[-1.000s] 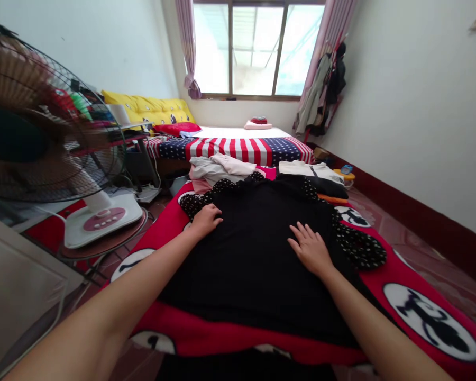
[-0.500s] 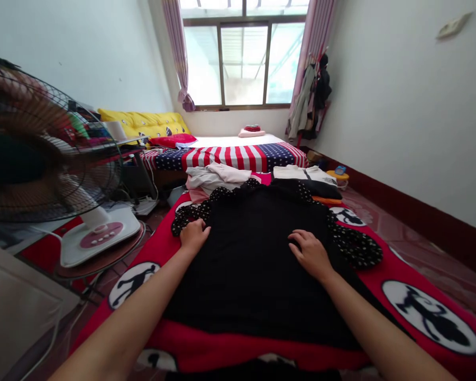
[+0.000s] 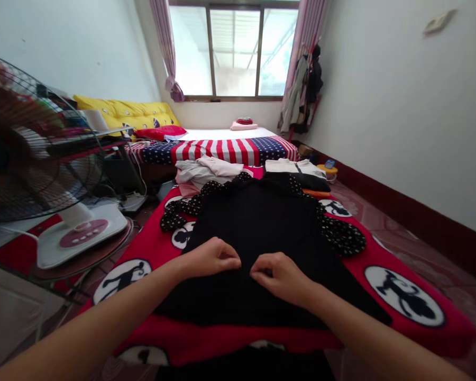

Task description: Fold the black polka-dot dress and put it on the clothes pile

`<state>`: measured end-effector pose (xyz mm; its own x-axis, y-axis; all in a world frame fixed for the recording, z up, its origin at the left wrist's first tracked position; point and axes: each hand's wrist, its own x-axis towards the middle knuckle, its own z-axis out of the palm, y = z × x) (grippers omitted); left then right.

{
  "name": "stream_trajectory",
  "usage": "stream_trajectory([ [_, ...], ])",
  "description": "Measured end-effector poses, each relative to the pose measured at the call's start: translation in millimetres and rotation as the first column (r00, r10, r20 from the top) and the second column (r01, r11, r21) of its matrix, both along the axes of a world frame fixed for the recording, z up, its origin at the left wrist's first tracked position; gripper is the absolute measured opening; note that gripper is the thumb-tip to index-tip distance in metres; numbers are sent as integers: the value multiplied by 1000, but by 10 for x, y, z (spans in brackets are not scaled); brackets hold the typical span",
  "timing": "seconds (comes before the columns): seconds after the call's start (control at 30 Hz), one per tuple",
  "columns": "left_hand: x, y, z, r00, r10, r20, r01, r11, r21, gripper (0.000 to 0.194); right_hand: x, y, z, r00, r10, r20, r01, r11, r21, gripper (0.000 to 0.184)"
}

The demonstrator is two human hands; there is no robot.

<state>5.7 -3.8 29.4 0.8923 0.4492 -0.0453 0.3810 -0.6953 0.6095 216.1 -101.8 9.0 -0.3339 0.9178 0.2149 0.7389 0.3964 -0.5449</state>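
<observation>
A black top (image 3: 257, 222) with dotted black sleeves lies spread flat on the red blanket, its neck end away from me. The left sleeve (image 3: 182, 209) is bunched and the right sleeve (image 3: 343, 237) bends outward. My left hand (image 3: 214, 256) is over the lower middle of the top, thumb and fingertips drawn together. Facing it across a small gap, my right hand (image 3: 281, 275) has its fingers curled down at the cloth. Whether either pinch holds a bit of fabric is hidden; no fold stands up between them.
The red blanket (image 3: 143, 275) has white circles with black figures. Beyond the top lie pale clothes (image 3: 210, 172) and a folded stack (image 3: 297, 172). A fan (image 3: 83, 227) stands on a stool at left. A striped bed (image 3: 218, 151) is under the window.
Both hands have come nearer to me and towards each other, from the top's left edge and right part to its lower middle. Their fingers have curled in. The view has shifted slightly.
</observation>
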Motion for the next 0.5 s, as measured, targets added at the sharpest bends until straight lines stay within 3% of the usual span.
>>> stream_trajectory([
  [0.07, 51, 99, -99, 993, 107, 43, -112, 982, 152, 44, 81, 104, -52, 993, -114, 6, 113, 985, 129, 24],
  [0.13, 1, 253, -281, 976, 216, -3, -202, 917, 343, 60, 331, 186, -200, 958, -264, 113, 234, 946, 223, 42],
  [0.2, -151, 424, -476, 926, 366, -90, -285, 836, 469, 66, 692, 173, -385, 860, -421, 288, 369, 904, 217, 58],
  [0.3, -390, 588, -653, 849, 517, -108, -375, 734, 566, 66, 1179, 17, -541, 668, -574, 474, 555, 808, 197, 64],
  [0.4, -393, 552, -639, 816, 570, -94, -396, 670, 628, 62, 1345, -99, -448, 573, -586, 573, 586, 782, 214, 59],
  [0.47, -275, 464, -592, 843, 537, -42, -378, 645, 664, 60, 1316, -111, -336, 570, -595, 566, 560, 786, 261, 55],
  [0.5, -211, 423, -577, 878, 478, -28, -341, 665, 664, 59, 1297, -109, -300, 596, -590, 544, 526, 799, 291, 54],
])
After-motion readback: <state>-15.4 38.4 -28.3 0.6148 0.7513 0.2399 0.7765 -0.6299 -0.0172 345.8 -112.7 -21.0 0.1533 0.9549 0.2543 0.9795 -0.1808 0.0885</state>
